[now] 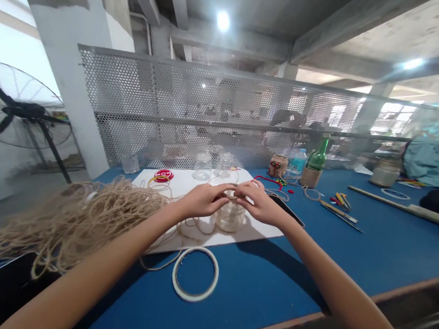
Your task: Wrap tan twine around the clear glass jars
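A clear glass jar (pixel 230 219) stands upright on a white board, its mouth between my two hands. My left hand (pixel 209 198) grips the jar's upper left side, thumb and fingers bent. From the right, the curled fingers of my right hand (pixel 257 201) press on the same rim. A brown band that looks like jute twine (pixel 232 197) shows at the neck between my fingertips. Loose strands run from the jar's left toward a big tangled heap of jute twine (pixel 103 216). My fingers hide much of the rim.
A roll of white tape (pixel 193 296) lies near the front. The white board (pixel 263 233) holds two more glass jars and a red spool (pixel 163 176). Rightward are a phone (pixel 286 210), a green bottle (pixel 319 154), cutting tools (pixel 341 201) and a long stick (pixel 385 199). Perforated metal screens back the blue table.
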A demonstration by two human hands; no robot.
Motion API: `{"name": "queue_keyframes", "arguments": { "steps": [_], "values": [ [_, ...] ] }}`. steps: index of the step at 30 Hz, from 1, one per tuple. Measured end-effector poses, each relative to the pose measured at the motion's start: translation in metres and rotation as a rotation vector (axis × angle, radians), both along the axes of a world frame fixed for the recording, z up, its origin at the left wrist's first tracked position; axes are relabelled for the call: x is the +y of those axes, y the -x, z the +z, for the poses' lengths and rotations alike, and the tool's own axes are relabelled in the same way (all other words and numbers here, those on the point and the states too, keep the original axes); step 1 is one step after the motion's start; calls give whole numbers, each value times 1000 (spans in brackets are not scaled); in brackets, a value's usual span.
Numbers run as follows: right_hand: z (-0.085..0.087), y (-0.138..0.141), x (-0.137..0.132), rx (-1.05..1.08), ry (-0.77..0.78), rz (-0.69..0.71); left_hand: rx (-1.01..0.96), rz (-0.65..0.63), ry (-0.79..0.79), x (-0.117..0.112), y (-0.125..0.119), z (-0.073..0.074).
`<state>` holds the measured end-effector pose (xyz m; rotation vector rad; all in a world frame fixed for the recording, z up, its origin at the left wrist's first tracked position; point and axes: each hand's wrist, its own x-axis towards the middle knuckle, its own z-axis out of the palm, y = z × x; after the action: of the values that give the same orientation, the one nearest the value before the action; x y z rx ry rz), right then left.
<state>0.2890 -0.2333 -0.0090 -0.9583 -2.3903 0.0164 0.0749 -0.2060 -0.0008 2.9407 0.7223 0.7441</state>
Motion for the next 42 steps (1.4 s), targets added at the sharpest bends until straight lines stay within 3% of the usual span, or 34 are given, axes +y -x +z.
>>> {"name": "queue_keyframes", "arguments": {
  "steps": [11, 42],
  "values": [
    [2, -8, 6, 23, 78, 33, -49, 7, 28, 14, 9, 0],
    [1, -10, 9, 25, 68, 76, -7, -32, 94, 14, 9, 3]
  ]
}}
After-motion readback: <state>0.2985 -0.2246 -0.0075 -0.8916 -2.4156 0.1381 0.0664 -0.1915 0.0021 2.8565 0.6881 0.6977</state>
